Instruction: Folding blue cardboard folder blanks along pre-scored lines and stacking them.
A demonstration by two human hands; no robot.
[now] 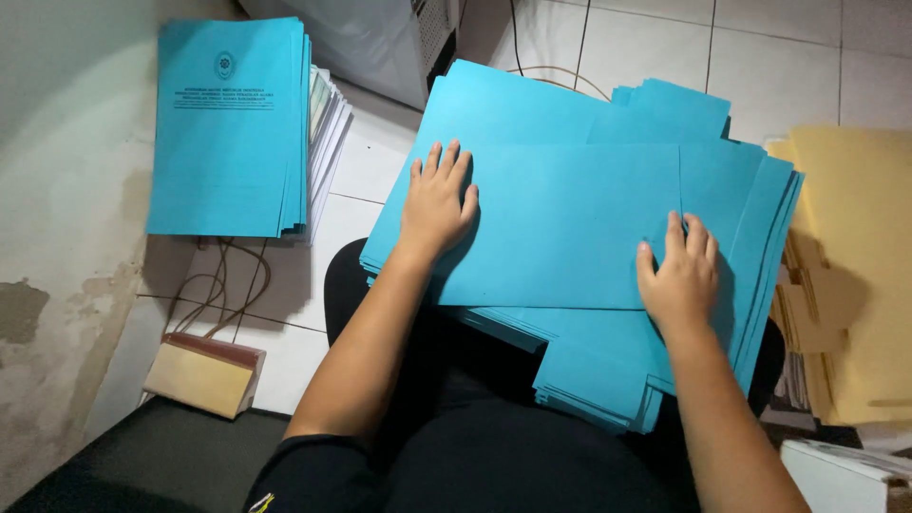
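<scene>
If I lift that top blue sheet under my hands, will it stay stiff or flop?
The top blue sheet is wide and thin, so it would probably sag if lifted by one edge. Lying on a fanned blue stack, it likely slides easily.

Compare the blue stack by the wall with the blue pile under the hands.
The wall stack is squared up and printed on top; the lap pile is fanned out and plain on top. No hand touches the wall stack; both hands press flat on the lap pile. Both are the same blue.
</scene>
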